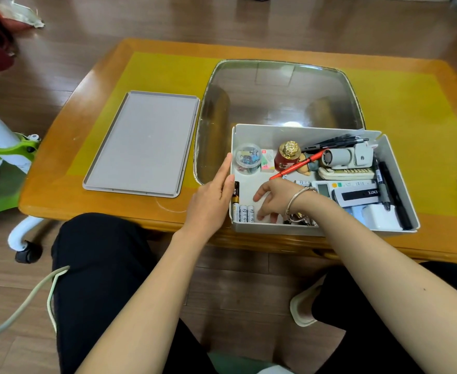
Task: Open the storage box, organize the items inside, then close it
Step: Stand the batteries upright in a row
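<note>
Head view looks down on the box (251, 136), which sits open at the near edge of the table (100, 201), with its lid (143, 141) lying flat to the left, well apart. The left hand (214, 195) rests straight-fingered against the outside of the box's left wall, holding nothing. The right hand (274, 198) reaches into the near left corner with fingers relaxed and spread, hovering over the white batteries (245, 213) lined up along the front wall; I see nothing gripped in it.

The step in hand looks like tidying the small items. To do it well, keep the left hand braced so the box does not slide off the near edge. Gather the batteries side by side with the black one (235, 191) that lies along the left wall. The keys (299, 218) under the wrist could snag the bracelet (299, 197), so lift clear. The red pen (295, 166) lies slanted across other things and probably belongs with the dark pens (335, 141) at the back.
</note>
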`<state>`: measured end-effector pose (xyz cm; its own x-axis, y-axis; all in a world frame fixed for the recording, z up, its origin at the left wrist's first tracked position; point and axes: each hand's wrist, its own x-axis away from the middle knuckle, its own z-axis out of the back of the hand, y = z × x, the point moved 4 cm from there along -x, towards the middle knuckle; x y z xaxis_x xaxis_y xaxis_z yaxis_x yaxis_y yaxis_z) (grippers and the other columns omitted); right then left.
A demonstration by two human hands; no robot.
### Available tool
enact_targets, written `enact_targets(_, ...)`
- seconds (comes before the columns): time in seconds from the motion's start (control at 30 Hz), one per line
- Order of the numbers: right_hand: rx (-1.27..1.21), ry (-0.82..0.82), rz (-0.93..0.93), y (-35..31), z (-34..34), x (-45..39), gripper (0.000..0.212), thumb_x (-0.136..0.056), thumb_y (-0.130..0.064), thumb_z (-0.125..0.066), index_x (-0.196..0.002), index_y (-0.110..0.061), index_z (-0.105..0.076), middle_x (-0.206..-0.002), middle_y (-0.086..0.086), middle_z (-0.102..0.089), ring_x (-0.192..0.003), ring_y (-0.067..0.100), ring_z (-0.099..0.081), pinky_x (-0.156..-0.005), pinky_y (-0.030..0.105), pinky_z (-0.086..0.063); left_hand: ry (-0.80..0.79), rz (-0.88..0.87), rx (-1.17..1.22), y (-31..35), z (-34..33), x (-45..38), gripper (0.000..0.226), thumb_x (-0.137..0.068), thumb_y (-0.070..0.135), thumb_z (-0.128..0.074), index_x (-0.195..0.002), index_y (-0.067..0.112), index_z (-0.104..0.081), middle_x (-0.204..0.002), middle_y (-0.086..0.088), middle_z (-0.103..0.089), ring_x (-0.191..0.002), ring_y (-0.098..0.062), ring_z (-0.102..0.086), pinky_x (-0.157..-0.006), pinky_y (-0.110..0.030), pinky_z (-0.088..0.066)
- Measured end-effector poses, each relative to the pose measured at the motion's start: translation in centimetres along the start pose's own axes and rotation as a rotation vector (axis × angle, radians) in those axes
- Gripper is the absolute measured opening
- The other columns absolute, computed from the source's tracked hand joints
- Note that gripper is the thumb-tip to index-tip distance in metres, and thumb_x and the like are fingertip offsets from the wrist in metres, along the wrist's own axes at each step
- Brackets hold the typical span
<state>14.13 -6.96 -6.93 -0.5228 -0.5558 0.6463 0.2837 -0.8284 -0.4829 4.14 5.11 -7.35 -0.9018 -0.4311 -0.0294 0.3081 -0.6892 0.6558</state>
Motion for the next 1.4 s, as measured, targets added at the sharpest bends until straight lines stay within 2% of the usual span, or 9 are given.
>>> enact_targets(0.17,0.020,0.246,-0.029,2.3,3.3,2.2,0.013,-0.078,-0.015,-0.073,-0.087,-0.010,-0.065,-0.069,0.002,-0.065,-0.047,0.014,-0.058,-0.038,0.023,-0.044,0.003,-0.013,0.024,-0.2,0.0,0.0,0.051,-0.102,0.043,-0.021,-0.151,0.040,-0.006,-0.074,0.015,-0.051,-0.064,-0.007,-0.052,-0.047,-0.016,-0.032)
enact_targets(0.3,0.289,0.188,-0.184,4.0,3.6,3.0,0.035,-0.077,-0.042,-0.071,-0.053,-0.016,-0.064,-0.053,-0.004,-0.064,-0.052,0.012,-0.055,-0.052,0.025,-0.047,0.010,-0.011,0.055,-0.4,-0.4,-0.1,0.051,-0.102,0.043,-0.021,-0.151,0.040,-0.008,-0.089,0.011,-0.058,-0.073,-0.006,-0.055,-0.052,-0.012,-0.035)
enact_targets(0.4,0.314,0.187,-0.237,4.4,2.7,2.2,0.036,-0.077,-0.047,-0.070,-0.064,-0.017,-0.054,-0.073,0.001,-0.067,-0.070,0.017,-0.059,-0.067,0.029,-0.052,0.002,-0.027,0.151,-0.6,-0.6,0.0,0.048,-0.103,0.041,-0.022,-0.148,0.045,-0.008,-0.129,0.001,-0.049,-0.102,0.001,-0.043,-0.068,-0.004,-0.032)
enact_targets(0.53,0.384,0.232,-0.253,3.7,1.9,1.4,0.044,-0.071,-0.051,-0.072,-0.068,-0.017,-0.044,-0.067,-0.001,-0.052,-0.074,0.020,-0.054,-0.064,0.030,-0.046,-0.070,-0.087,0.270,-0.9,-0.8,1.5,0.045,-0.098,0.054,-0.018,-0.142,0.058,-0.007,-0.140,0.004,-0.040,-0.109,0.013,-0.038,-0.075,0.003,-0.032)
enact_targets(0.7,0.410,0.251,-0.258,3.0,1.2,1.0,0.040,-0.074,-0.044,-0.072,-0.084,-0.015,-0.046,-0.076,0.002,-0.051,-0.079,0.023,-0.052,-0.067,0.029,-0.044,-0.130,-0.124,0.281,-1.1,-1.0,3.2,0.075,-0.075,0.088,-0.013,-0.143,0.059,-0.001,-0.152,0.009,-0.027,-0.127,0.002,-0.028,-0.089,-0.023,-0.033)
enact_targets(0.9,0.315,0.281,-0.246,3.2,1.4,1.1,0.031,-0.076,-0.042,-0.064,-0.072,-0.012,-0.056,-0.070,0.004,-0.055,-0.073,0.022,-0.054,-0.053,0.024,-0.038,-0.147,-0.115,0.228,-0.9,-1.3,3.5,0.104,-0.064,0.075,-0.064,-0.142,0.057,0.003,-0.148,0.013,-0.024,-0.127,-0.004,-0.031,-0.085,-0.027,-0.039)
enact_targets(1.0,0.112,0.369,-0.172,3.1,2.0,0.9,0.035,-0.079,-0.040,-0.062,-0.070,-0.007,-0.070,-0.064,0.006,-0.066,-0.064,0.016,-0.058,-0.053,0.024,-0.043,-0.101,-0.135,0.230,-0.9,-1.5,3.5,0.111,-0.059,0.069,-0.071,-0.144,0.053,-0.001,-0.145,0.012,-0.026,-0.124,0.000,-0.030,-0.088,-0.027,-0.042)
enact_targets(1.23,-0.205,0.386,-0.023,0.4,0.8,-0.7,0.016,-0.077,-0.023,-0.064,-0.065,-0.015,-0.058,-0.051,0.000,-0.067,-0.039,0.010,-0.061,-0.039,0.017,-0.038,-0.071,-0.146,0.246,-1.3,-2.0,3.3,0.112,-0.058,0.061,-0.078,-0.144,0.049,-0.008,-0.140,0.012,-0.030,-0.124,-0.005,-0.037,-0.090,-0.032,-0.049)
enact_targets(1.4,-0.126,0.441,-0.002,-0.6,0.3,-1.8,0.016,-0.074,-0.026,-0.069,-0.069,-0.013,-0.061,-0.069,0.013,-0.070,-0.066,0.027,-0.067,-0.065,0.037,-0.056,-0.061,-0.149,0.259,-1.5,-2.0,3.4,0.111,-0.058,0.065,-0.075,-0.145,0.049,-0.008,-0.138,0.012,-0.030,-0.121,-0.003,-0.038,-0.089,-0.028,-0.047)
